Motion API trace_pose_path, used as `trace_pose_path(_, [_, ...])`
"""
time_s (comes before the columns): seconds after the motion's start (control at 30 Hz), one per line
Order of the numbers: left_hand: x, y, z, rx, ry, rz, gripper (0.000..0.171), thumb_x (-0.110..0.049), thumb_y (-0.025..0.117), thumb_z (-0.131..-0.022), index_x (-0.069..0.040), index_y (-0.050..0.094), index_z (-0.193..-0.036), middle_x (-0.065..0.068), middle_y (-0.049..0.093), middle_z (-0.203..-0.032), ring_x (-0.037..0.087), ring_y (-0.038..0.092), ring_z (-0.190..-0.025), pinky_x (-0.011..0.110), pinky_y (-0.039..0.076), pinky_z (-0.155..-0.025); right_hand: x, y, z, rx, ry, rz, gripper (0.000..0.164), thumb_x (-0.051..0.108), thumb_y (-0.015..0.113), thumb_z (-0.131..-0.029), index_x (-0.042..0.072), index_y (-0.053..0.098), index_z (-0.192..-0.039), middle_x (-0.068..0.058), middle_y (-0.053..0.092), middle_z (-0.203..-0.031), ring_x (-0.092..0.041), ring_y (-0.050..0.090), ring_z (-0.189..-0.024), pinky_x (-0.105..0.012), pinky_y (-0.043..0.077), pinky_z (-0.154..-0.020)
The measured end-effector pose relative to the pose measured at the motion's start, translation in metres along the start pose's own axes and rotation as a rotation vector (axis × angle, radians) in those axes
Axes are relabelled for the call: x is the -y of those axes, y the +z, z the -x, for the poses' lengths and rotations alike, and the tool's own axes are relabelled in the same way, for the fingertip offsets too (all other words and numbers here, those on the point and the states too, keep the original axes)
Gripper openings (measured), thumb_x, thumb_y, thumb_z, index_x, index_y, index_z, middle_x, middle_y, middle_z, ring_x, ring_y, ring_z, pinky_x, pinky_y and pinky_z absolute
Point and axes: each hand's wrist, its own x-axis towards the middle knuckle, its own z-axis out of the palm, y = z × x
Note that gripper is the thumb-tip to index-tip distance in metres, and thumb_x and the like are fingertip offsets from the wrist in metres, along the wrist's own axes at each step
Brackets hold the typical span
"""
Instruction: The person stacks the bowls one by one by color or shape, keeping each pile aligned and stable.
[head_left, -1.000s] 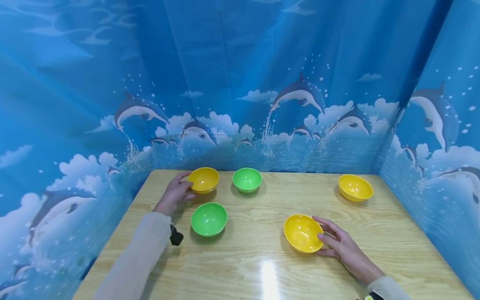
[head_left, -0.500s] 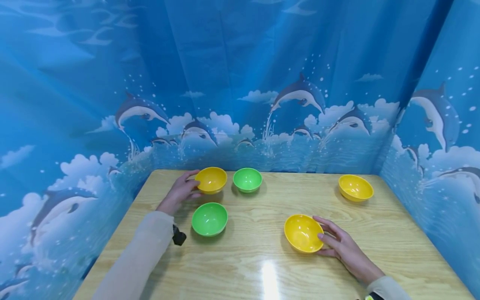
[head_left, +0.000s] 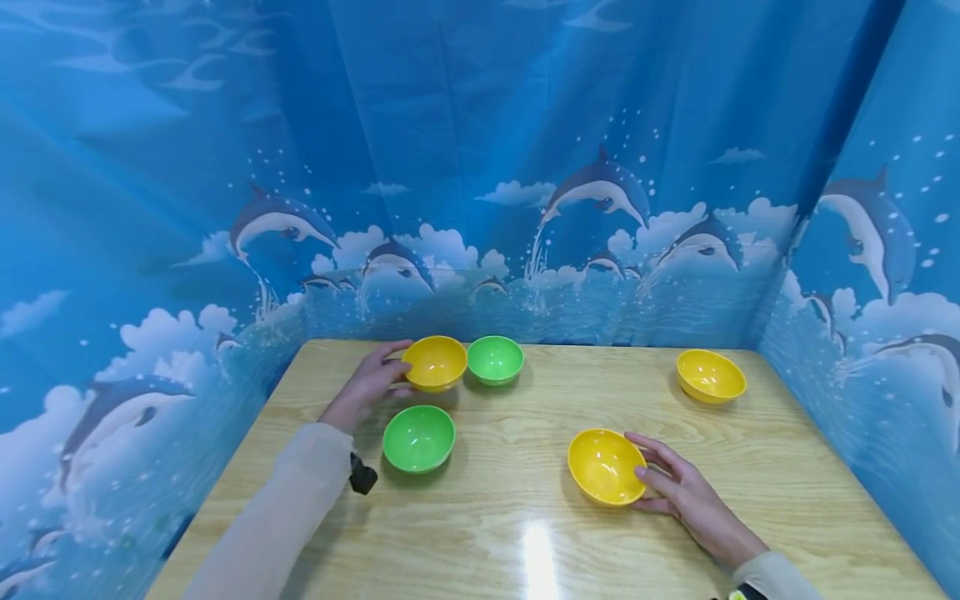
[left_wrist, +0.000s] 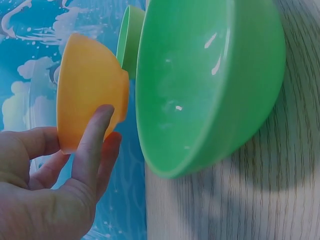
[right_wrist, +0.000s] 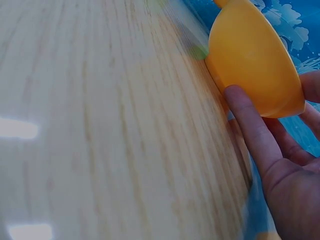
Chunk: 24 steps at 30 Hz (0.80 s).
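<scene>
My left hand (head_left: 372,383) grips the left side of a yellow bowl (head_left: 437,364) near the back edge of the table. In the left wrist view the fingers spread along this yellow bowl (left_wrist: 90,90), its base clear of the tabletop. Just right of it sits a green bowl (head_left: 495,361), overlapped slightly at the rim. A second green bowl (head_left: 419,439) stands nearer, below the left hand. At the centre right, my right hand (head_left: 686,496) holds another yellow bowl (head_left: 606,467) by its right side, thumb at the rim and fingers against the outer wall (right_wrist: 255,65).
A third yellow bowl (head_left: 710,376) stands at the back right of the wooden table (head_left: 510,483). Blue dolphin-print curtains (head_left: 480,167) rise behind the table and along both sides. A black strap piece (head_left: 363,475) hangs at the left wrist.
My left hand has carried the yellow bowl rightward, up to the back green bowl. The right hand and its yellow bowl stay in place, as do the other bowls.
</scene>
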Motion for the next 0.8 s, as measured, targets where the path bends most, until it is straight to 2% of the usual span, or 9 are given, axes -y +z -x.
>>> trace_pose_path(0.27, [-0.002, 0.008, 0.002, 0.022, 0.011, -0.028, 0.060, -0.011, 0.054, -0.113, -0.019, 0.038, -0.170, 0.025, 0.050, -0.163, 0.038, 0.064, -0.136, 0.038, 0.067, -0.101, 0.001, 0.000, 0.000, -0.001, 0.003, -0.004, 0.074, 0.032, 0.065, -0.111, 0.015, 0.029, -0.173, -0.026, 0.031, -0.171, -0.029, 0.063, -0.133, -0.046, 0.068, -0.099])
trace_pose_path(0.47, [-0.005, 0.019, 0.004, 0.048, 0.021, -0.005, 0.058, -0.008, 0.054, -0.112, -0.018, 0.041, -0.168, 0.026, 0.049, -0.162, 0.041, 0.063, -0.137, 0.042, 0.066, -0.102, 0.001, 0.000, 0.000, 0.000, 0.001, -0.001, 0.074, 0.033, 0.065, -0.111, 0.014, 0.029, -0.173, -0.026, 0.031, -0.171, -0.029, 0.064, -0.132, -0.046, 0.068, -0.099])
trace_pose_path(0.7, [-0.008, 0.032, 0.005, 0.068, -0.001, 0.045, 0.056, -0.006, 0.054, -0.112, -0.019, 0.045, -0.166, 0.025, 0.051, -0.159, 0.039, 0.064, -0.132, 0.044, 0.067, -0.100, -0.001, 0.000, 0.000, 0.004, -0.007, -0.015, 0.073, 0.032, 0.065, -0.111, 0.014, 0.029, -0.173, -0.027, 0.031, -0.171, -0.029, 0.064, -0.132, -0.046, 0.068, -0.099])
trace_pose_path(0.8, [-0.009, 0.037, 0.005, 0.071, 0.002, 0.022, 0.055, -0.007, 0.055, -0.112, -0.020, 0.047, -0.165, 0.024, 0.052, -0.157, 0.039, 0.066, -0.130, 0.046, 0.067, -0.101, -0.001, 0.000, 0.000, 0.001, -0.004, -0.016, 0.074, 0.033, 0.065, -0.111, 0.014, 0.030, -0.173, -0.026, 0.030, -0.171, -0.029, 0.064, -0.132, -0.046, 0.068, -0.099])
